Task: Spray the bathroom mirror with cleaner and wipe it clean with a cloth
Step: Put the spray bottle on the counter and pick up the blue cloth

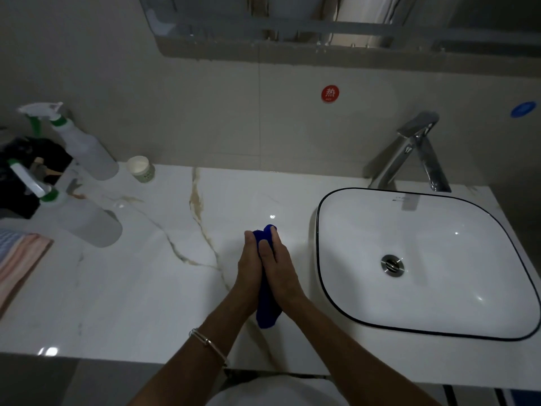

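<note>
cloth (267, 313): mostly hidden between hands (248, 268) | mirror (292, 24): cut off at top | towels (17, 259): cut off left

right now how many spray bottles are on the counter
2: the back spray bottle by the wall at left, the near spray bottle in front of it. Others may hide past the left edge.
</note>
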A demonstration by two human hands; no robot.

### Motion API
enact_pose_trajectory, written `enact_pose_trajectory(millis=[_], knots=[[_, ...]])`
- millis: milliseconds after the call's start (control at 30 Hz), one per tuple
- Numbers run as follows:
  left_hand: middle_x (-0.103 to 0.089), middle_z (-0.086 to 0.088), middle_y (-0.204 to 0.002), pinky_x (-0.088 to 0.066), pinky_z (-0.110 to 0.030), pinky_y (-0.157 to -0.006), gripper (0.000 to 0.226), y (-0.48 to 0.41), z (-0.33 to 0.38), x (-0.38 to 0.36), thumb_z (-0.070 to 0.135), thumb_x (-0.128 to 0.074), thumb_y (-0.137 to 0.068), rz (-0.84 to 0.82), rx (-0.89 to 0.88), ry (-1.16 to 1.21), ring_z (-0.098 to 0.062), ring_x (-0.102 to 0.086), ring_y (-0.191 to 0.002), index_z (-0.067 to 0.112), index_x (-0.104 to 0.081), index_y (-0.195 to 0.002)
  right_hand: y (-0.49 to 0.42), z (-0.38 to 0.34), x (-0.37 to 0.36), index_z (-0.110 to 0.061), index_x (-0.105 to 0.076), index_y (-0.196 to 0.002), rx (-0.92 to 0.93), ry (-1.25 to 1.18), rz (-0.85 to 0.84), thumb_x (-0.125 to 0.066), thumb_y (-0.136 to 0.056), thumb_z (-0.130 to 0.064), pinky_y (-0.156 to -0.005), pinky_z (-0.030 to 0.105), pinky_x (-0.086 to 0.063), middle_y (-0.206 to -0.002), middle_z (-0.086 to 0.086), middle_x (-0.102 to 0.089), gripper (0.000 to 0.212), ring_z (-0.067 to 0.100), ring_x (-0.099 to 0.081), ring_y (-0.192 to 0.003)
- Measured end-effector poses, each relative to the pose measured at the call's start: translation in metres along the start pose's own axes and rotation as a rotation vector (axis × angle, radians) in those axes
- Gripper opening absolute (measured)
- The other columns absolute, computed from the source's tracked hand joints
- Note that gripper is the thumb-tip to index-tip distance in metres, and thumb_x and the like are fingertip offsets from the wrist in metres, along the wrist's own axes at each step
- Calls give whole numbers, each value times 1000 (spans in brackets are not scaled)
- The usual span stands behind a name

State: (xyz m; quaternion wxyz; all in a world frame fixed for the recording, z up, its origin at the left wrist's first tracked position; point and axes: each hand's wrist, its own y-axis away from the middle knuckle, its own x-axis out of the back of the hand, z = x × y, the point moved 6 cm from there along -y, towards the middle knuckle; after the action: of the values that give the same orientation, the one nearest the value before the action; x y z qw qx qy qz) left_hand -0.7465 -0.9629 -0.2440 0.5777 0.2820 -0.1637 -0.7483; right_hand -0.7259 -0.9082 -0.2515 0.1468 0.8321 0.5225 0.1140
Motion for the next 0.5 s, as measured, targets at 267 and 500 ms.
enact_pose_trajectory(millis=[267, 500], knots=[[-61, -7, -101, -49, -26, -77, 61, 6, 14, -15, 53, -28, -96, -8, -25, 129, -16, -60, -92, 4, -53, -123, -16, -4, -3, -24, -37, -139, 23, -22, -48, -50, -77, -65, -96, 40, -50, -121, -2, -59, 76, 14, -59, -110], [-65, -5, -82, -47, -26, -66, 50, -14, 5, 14, 44, -23, -101, -14, -96, -315, -13, -60, -77, 12, -60, -88, -22, 8, 14, -23, -45, -120, 56, 260, 5, -48, -96, -32, -63, 18, -49, -97, -5, -62, 26, 10, -63, -82]])
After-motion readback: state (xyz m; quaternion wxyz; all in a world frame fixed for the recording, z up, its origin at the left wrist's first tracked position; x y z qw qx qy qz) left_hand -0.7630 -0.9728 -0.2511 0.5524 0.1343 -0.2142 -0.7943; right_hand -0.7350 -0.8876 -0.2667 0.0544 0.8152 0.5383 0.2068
